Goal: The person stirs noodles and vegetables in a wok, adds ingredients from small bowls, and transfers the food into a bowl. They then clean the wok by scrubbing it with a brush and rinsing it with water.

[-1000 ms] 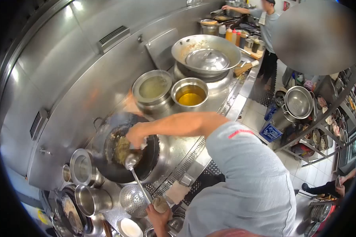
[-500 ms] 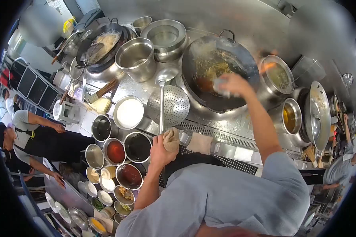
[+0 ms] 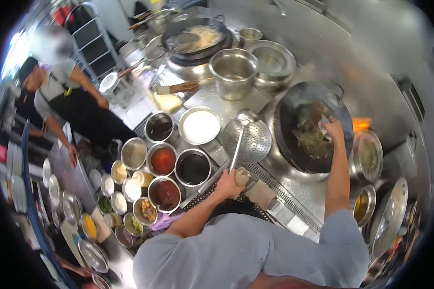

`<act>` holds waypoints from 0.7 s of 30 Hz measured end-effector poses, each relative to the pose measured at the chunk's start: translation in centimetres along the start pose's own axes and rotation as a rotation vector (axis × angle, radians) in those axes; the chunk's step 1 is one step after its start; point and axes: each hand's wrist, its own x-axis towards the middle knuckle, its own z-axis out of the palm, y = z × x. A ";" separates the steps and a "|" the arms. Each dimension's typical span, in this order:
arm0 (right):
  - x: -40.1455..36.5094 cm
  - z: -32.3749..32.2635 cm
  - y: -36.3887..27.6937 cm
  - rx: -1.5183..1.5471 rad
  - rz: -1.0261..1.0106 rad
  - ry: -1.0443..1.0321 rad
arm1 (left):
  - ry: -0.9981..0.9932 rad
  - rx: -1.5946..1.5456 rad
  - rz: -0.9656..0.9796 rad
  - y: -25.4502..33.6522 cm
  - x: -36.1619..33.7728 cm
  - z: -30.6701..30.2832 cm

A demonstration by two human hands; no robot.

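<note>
My left hand (image 3: 228,185) is closed round the handle of a metal ladle (image 3: 238,148) and a folded beige cloth (image 3: 242,177). The ladle lies across a round perforated strainer (image 3: 256,143), its bowl at the far end. My right hand (image 3: 333,131) reaches into a large dark wok (image 3: 290,139), its fingers closed on a small pale thing (image 3: 323,129), which I cannot make out clearly. Beneath that hand, greenish-brown bits of food (image 3: 311,144) lie in the wok, with a haze over them.
Pots of red sauce (image 3: 163,161), dark liquid (image 3: 193,167) and white contents (image 3: 200,126) stand at left. Flame (image 3: 361,124) shows beyond the wok, near a metal pot (image 3: 378,159). Another wok (image 3: 197,36) stands at the back. A co-worker (image 3: 67,96) stands far left.
The view has swung, so the wok and counter appear turned and shifted. My right hand has moved to the wok's right-hand side with the pale thing. My left hand keeps its hold on the ladle.
</note>
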 end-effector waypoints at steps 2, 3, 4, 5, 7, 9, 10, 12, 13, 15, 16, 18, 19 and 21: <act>-2.0 0.9 -1.0 -0.013 0.002 -0.139 | 0.002 -0.071 0.078 -1.3 -0.9 1.0; -5.0 0.9 -1.2 -0.160 -0.089 -0.112 | 0.036 -0.084 0.062 -1.5 -1.6 0.4; -6.4 1.9 2.2 -0.155 -0.165 -0.071 | 0.053 -0.144 0.131 -1.4 -2.6 -0.5; -10.3 -1.7 -1.0 -0.193 -0.032 -0.176 | 0.064 -0.198 0.204 -1.8 -3.4 -1.1; -8.8 -5.3 2.3 -0.416 -0.015 -0.173 | 0.054 -0.328 0.213 -2.6 -3.2 -1.5; -3.0 -6.7 4.4 -0.388 0.106 -0.113 | -0.294 -1.308 -0.038 -1.4 -3.6 -3.3; 0.4 -6.5 4.4 -0.289 0.093 -0.148 | -0.397 -1.553 -0.134 0.1 -3.0 -4.5; 2.7 -4.7 4.6 -0.207 0.080 -0.177 | -0.596 -1.666 -0.093 0.9 -0.6 -4.9; 2.3 -2.6 4.1 -0.214 0.035 -0.136 | -0.790 -1.764 -0.049 0.9 0.3 -4.8; 0.3 0.5 4.2 -0.099 -0.150 -0.166 | -0.762 -1.785 -0.055 0.8 0.5 -4.1; -6.7 -1.4 -1.4 -0.250 -0.109 -0.121 | -0.730 -1.832 -0.059 0.7 -0.1 -4.0; -9.9 -2.9 0.9 -0.353 -0.194 -0.176 | -0.653 -1.909 -0.095 0.7 -2.0 -5.2; -10.6 -5.8 -0.5 -0.500 -0.070 -0.221 | -0.589 -1.932 -0.084 0.7 -2.2 -6.1; -1.8 -7.8 8.0 -0.602 -0.112 -0.129 | -0.891 -1.765 -0.206 1.8 -2.0 -6.2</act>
